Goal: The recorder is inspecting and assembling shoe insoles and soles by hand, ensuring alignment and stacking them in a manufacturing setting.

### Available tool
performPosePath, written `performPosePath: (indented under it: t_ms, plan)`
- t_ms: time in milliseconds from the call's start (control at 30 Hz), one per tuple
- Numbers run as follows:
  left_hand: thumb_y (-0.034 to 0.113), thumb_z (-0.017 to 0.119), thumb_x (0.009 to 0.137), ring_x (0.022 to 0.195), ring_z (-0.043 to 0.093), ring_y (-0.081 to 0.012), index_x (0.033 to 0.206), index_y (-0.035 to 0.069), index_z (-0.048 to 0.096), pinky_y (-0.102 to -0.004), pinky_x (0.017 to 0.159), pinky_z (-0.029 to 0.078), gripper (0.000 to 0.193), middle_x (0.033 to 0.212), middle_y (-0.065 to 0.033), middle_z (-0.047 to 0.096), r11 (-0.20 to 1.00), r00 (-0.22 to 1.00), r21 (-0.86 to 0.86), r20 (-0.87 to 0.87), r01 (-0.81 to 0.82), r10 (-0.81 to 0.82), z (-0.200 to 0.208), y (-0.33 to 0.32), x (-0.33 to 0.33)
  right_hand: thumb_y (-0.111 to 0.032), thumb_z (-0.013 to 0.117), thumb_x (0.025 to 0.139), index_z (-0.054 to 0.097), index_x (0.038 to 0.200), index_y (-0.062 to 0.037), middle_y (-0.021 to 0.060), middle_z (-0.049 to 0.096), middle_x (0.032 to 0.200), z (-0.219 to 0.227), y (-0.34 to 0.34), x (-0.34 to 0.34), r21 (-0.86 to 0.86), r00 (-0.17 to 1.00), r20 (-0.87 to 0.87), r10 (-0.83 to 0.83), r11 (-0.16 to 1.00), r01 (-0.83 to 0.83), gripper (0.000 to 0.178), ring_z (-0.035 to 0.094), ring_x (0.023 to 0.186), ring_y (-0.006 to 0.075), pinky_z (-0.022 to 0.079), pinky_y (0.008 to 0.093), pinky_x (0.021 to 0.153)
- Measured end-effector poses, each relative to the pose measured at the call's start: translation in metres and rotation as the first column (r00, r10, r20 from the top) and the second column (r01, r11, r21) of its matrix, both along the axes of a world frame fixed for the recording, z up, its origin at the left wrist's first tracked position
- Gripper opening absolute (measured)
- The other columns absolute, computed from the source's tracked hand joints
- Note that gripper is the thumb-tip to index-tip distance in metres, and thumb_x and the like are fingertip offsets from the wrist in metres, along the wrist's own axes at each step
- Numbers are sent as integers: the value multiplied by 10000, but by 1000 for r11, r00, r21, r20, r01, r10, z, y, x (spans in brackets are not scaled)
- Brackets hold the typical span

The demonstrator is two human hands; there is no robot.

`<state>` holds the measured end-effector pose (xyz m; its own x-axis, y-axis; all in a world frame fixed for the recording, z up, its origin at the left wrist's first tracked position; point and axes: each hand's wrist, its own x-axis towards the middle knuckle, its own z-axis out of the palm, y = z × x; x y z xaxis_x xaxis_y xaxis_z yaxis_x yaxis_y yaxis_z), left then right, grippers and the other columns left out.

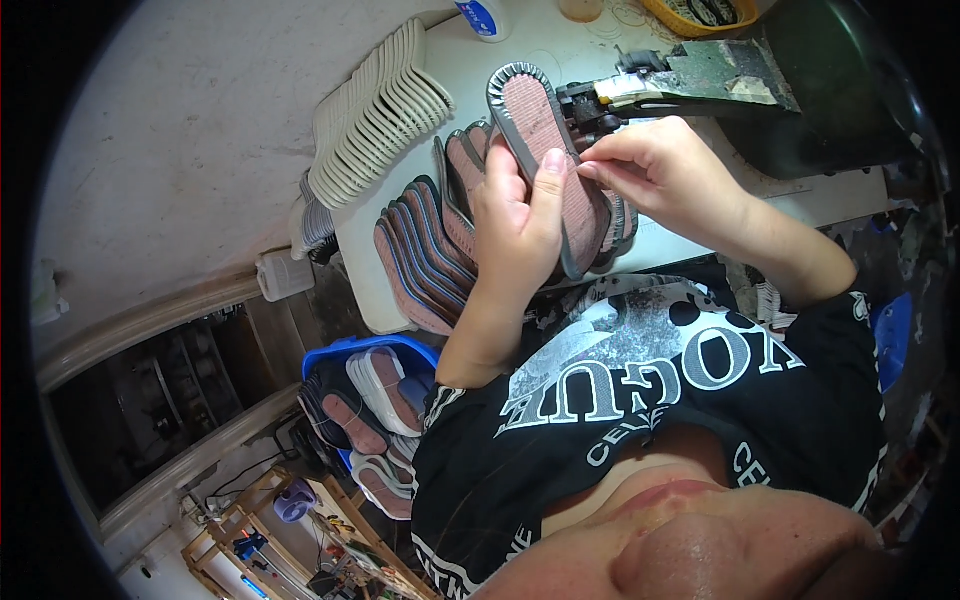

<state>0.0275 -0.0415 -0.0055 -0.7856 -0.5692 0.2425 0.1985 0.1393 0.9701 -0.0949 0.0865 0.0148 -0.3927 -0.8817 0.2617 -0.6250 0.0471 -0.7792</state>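
My left hand [520, 215] grips a shoe insole [535, 115] from its left side, the thumb lying across its face. The insole has a pinkish ribbed face and a dark edging, gathered in pleats round its upper end. At its right edge my right hand [660, 165] is closed in a pinch of thumb and forefinger. Whatever sits between those fingertips is too small to make out. Just beyond stands the black and green head of a sewing machine [690, 80]. More pink-faced pieces with dark edges [425, 245] stand in a row left of my left hand.
Pale sole-shaped pieces [385, 110] form a long stack along the white table's [385, 310] far left edge. A yellow basket [700, 25] and a white and blue bottle [484, 20] stand at the back. Below the table's left corner, a blue crate [325, 355] holds bundled soles.
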Motion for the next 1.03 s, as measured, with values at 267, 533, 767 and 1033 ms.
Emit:
performPosePath:
  t_ms: [267, 533, 767, 1033]
  plan:
    - [219, 512, 924, 533, 607, -360, 1144, -44, 504, -440, 496, 458, 343, 572, -172, 579, 874, 985, -486, 138, -24, 104, 5, 18, 0, -132, 605, 777, 621, 712, 8, 172, 603, 652, 22, -2, -15, 240, 947, -228, 226, 956, -170, 156, 614, 671, 355, 491, 415, 653]
    - [178, 524, 899, 485, 565, -392, 836, -17, 488, -487, 466, 429, 207, 519, -192, 541, 808, 956, -590, 238, 0, 174, -3, 21, -4, -92, 623, 716, 584, 674, 12, 71, 530, 553, -17, 8, -14, 38, 937, 349, -1, 999, -14, 119, 544, 523, 125, 437, 280, 504]
    - [81, 481, 948, 968, 545, -98, 1233, -18, 457, -247, 854, 439, 302, 1106, -75, 574, 982, 995, 180, -88, 55, -39, -6, 4, -13, -79, 671, 787, 629, 864, -7, 49, 588, 721, -24, 28, 10, -295, 987, 47, -155, 942, 163, 114, 580, 639, 106, 472, 249, 585]
    - [176, 585, 892, 993, 547, -190, 1207, 27, 473, -310, 870, 434, 367, 1164, -150, 541, 983, 944, -149, 326, 106, -52, -13, -36, -41, -224, 559, 952, 507, 1254, 3, 94, 554, 1221, -46, 56, 44, -98, 293, 948, 122, 991, -95, 381, 491, 1137, 130, 394, 295, 972]
